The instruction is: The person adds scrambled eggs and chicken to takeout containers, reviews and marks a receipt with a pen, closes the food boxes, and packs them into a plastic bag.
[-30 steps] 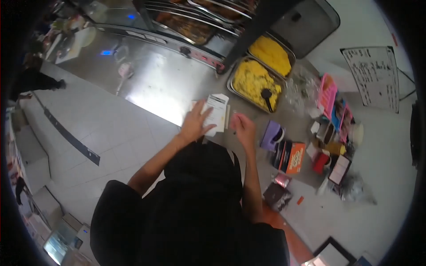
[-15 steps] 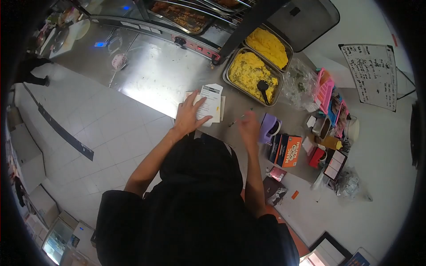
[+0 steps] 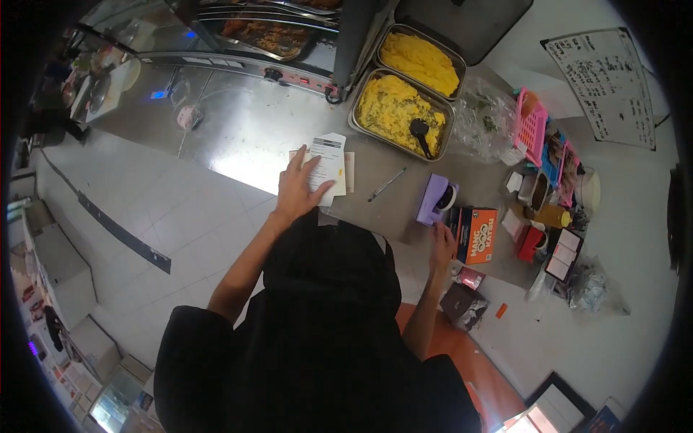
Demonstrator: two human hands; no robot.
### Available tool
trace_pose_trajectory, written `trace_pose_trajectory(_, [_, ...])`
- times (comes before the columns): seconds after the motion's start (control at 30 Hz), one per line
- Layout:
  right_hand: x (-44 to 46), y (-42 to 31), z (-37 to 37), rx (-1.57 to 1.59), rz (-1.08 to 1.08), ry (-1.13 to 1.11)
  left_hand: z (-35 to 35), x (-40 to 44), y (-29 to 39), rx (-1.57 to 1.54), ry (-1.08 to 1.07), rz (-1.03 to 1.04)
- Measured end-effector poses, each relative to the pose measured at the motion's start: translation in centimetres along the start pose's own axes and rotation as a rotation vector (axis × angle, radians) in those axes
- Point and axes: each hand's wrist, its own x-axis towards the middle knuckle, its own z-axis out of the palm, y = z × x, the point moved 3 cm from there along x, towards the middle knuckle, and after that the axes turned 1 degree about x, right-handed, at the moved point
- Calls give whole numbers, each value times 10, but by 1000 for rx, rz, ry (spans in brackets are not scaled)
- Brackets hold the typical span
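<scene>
My left hand (image 3: 294, 187) lies with its fingers spread on a white printed paper slip (image 3: 328, 162). Cream-coloured paper or card (image 3: 350, 172) shows beneath the slip. My right hand (image 3: 442, 249) is at the near end of a purple tape dispenser (image 3: 432, 198), its fingertips drawn together. Whether a piece of tape is between them is too small to see. A pen (image 3: 388, 185) rests on the steel counter between the slip and the dispenser. Beside my right hand stands an orange and black box (image 3: 478, 237).
Two metal trays of yellow food (image 3: 419, 61) stand at the back, a black ladle (image 3: 420, 137) in the nearer one. A heated display case (image 3: 289, 76) borders the counter. On the right are a pink basket (image 3: 532, 130), a bottle (image 3: 556, 216) and plastic bags (image 3: 484, 115).
My right hand has moved from beside the pen, rightward and nearer my body, to the tape dispenser. My left hand stays on the slip. The whole view has shifted slightly.
</scene>
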Motion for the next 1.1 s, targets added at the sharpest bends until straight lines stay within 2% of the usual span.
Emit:
trace_pose_trajectory(0.07, [-19,9,-1,-28,-199,72,5,3,3,-11,90,-72])
trace_pose_trajectory(0.2, [-27,28,-10,-262,-133,119,10,6,1,-115,106,-158])
trace_pose_trajectory(0.27, [-27,33,-20,-779,-22,262,5,6,-5,-128,109,-122])
trace_pose_trajectory(0.3, [-32,37,-20,-780,-25,266,0,5,-11,-132,110,-121])
trace_pose_trajectory(0.37, [-37,42,-7,-222,-170,188,-9,7,-22,-144,-30,9])
trace_pose_trajectory(0.43, [-59,-14,57,-189,-100,59,-22,9,-31,-193,-98,30])
trace_pose_trajectory(0.47, [-62,-32,90,-276,-88,-88,-25,13,-34,-241,-165,81])
trace_pose_trajectory(0.5, [-61,-50,126,-356,-85,-233,-24,17,-39,-265,-232,25])
trace_pose_trajectory(0.57, [-76,-109,214,-521,-114,-643,-25,25,-47,-331,-264,36])
trace_pose_trajectory(0.7, [-64,-85,328,-443,-214,-1000,-23,34,-57,-370,-278,113])
trace_pose_trajectory(0.73, [-56,-74,341,-451,-215,-1005,-21,34,-62,-375,-270,109])
trace_pose_trajectory(0.8, [-50,-63,359,-908,-540,-865,-21,34,-63,-394,-230,150])
trace_pose_trajectory(0.83, [-45,-57,357,-963,-435,-788,-20,32,-65,-384,-258,141])
trace_pose_trajectory(0.87, [-51,-61,355,-977,-435,-798,-23,31,-64,-394,-249,129])
trace_pose_trajectory(0.93, [-58,-75,342,-1097,-464,-555,-25,29,-65,-373,-271,131])
trace_pose_trajectory(1.0, [-59,-74,326,-1154,-469,-525,-17,22,-74,-462,-220,90])
trace_pose_trajectory(1.07, [-64,-75,302,-968,-447,-351,-12,18,-79,-536,-173,56])
trace_pose_trajectory(1.1, [-66,-72,290,-971,-506,-307,-17,15,-81,-524,-69,23])
